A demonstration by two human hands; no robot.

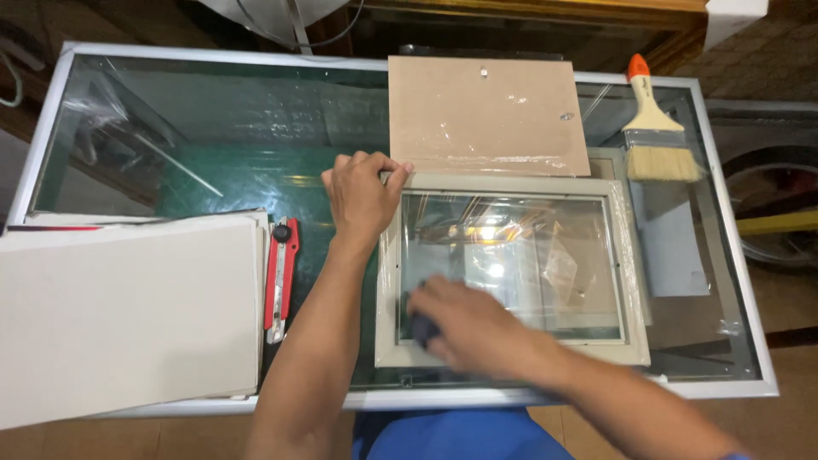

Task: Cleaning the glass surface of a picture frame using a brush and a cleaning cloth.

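On the left of the glass-topped table [213, 111] lies a stack of off-white boards [128, 319], overhanging the near edge; a knock from the forearm could tip it off, in my judgement. Just beside it, to the right, rests a red utility knife [280, 277], close to the person's left forearm; whether its blade is out cannot be told, but if it is, a backward sweep of that arm risks a cut. The left hand [362, 196] is clamped over the upper left corner of the cream picture frame [635, 281], fingers curled over the moulding, steadying it. The right hand [464, 324] is closed around a small dark object, probably a cloth or pad, though blur hides its exact kind, and presses it on the glass pane [520, 255] near the lower left corner of the frame. Pressure applied there, should the pane be seated loosely, could crack or shift the glass; should the left hand's hold slacken, the frame could slide on the smooth table top. The frame lies flat at the middle of the table, near its front edge, rectangular, pale, with bright reflections on the pane and what looks like wrinkled clear film along its right side. Behind it, touching or just overlapping its upper edge, lies a brown backing board [486, 111]. Well to the right rests a wide paintbrush [654, 140] with an orange tip.
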